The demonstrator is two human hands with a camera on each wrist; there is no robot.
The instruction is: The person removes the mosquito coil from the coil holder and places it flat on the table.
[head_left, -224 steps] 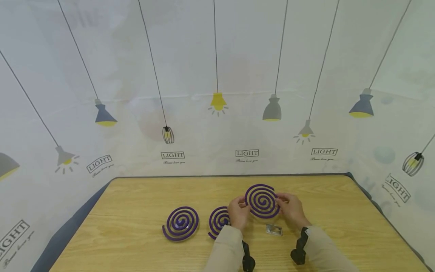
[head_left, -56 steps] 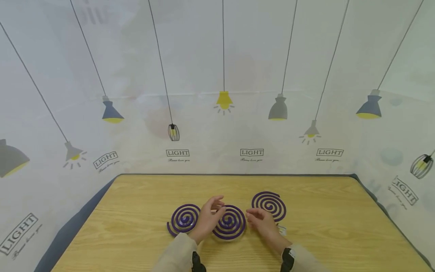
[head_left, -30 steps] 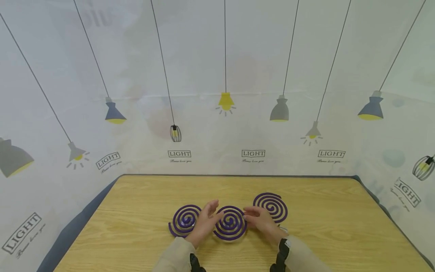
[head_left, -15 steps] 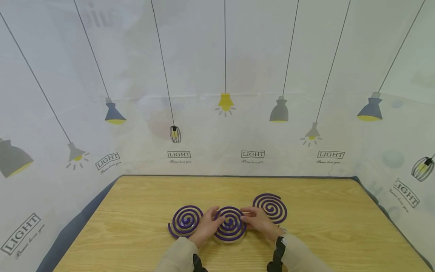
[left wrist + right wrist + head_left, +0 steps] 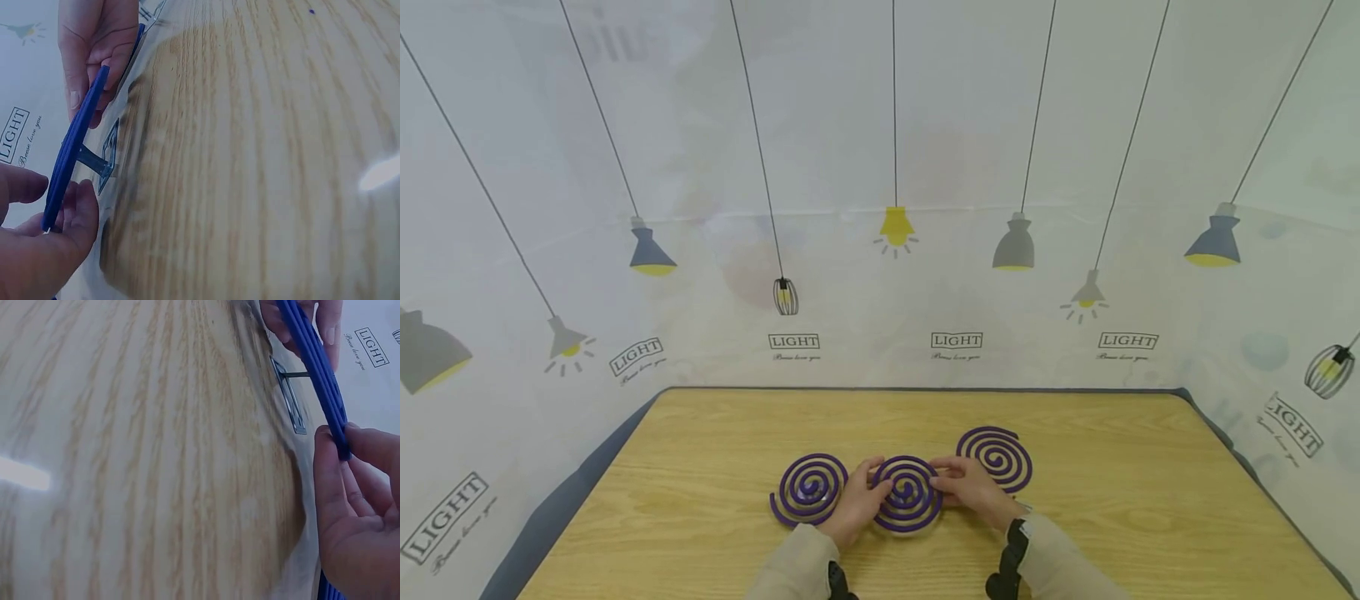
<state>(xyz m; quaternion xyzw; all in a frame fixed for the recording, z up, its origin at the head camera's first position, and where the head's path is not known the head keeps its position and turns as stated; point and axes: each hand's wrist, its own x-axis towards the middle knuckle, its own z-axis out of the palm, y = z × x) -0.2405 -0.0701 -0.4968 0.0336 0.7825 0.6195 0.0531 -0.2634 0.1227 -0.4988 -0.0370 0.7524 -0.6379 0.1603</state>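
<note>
A purple mosquito coil [image 5: 907,493] in the middle of the table sits raised on a small metal stand [image 5: 103,164], whose post meets the coil's underside in both wrist views. My left hand [image 5: 859,500] pinches its left edge between thumb and fingers. On the opposite edge, my right hand [image 5: 973,485] does the same, with thumb above and fingers below, as the coil [image 5: 319,372] shows in the right wrist view. A second coil [image 5: 811,487] stands to the left, close beside my left hand. Behind my right hand lies a third coil [image 5: 1000,458].
Next to my right wrist another small metal piece [image 5: 1024,506] shows, mostly covered by the arm. The wooden table [image 5: 700,433] ends at a wall covering [image 5: 850,283] printed with hanging lamps, which also runs along both sides.
Earlier both hands held the right coil above a metal stand; it now lies on the table. The hands moved left to the middle coil and closed from beside it onto its edges.
</note>
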